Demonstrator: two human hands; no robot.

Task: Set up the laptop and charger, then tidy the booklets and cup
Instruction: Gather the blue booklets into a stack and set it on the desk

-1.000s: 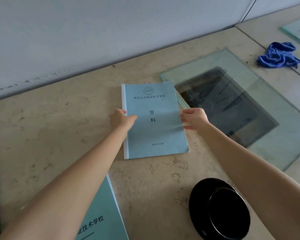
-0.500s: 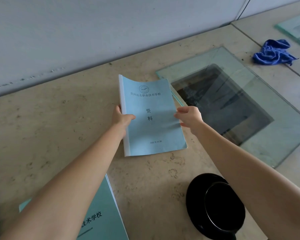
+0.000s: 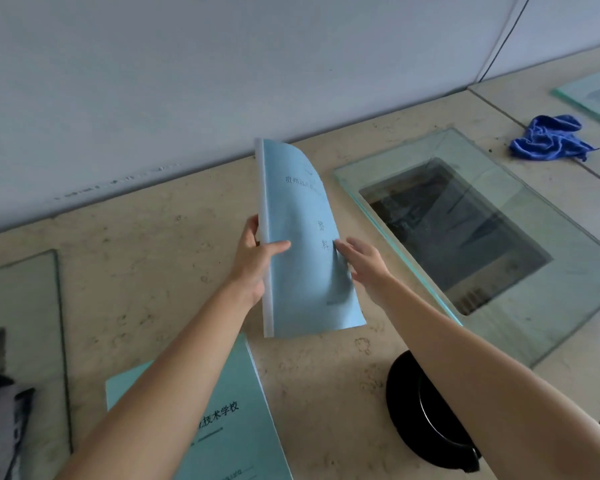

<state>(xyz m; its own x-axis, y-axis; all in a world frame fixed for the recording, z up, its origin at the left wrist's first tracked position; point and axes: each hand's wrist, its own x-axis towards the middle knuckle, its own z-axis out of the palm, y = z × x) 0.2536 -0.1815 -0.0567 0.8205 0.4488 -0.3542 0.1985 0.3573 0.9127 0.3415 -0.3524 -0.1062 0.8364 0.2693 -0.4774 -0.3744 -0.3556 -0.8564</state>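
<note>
The left hand (image 3: 257, 261) grips the blue booklet (image 3: 302, 244) at its spine edge, thumb across the front cover and fingers behind, holding it lifted and tilted off the surface (image 3: 146, 271) so that its top corner curls over. The right hand (image 3: 364, 265) is open, fingers spread and reaching to the booklet's right edge, the fingertips at or just touching the cover; whether they press it cannot be told. Below the left forearm, a second, teal booklet (image 3: 243, 420) lies flat on the surface near the bottom of the view, partly covered by that arm. To its right, under the right forearm, sits a black cup (image 3: 426, 420), seen from above. A glass pane (image 3: 499, 237) lies on the surface to the right of the hands, over a dark rectangular opening. Farther right, near the wall, a crumpled blue cloth (image 3: 551, 136) rests on the surface. Another glass sheet (image 3: 21, 306) lies at the far left, with a dark grey object (image 3: 0, 410) at the lower left edge that is too cut off to identify.
</note>
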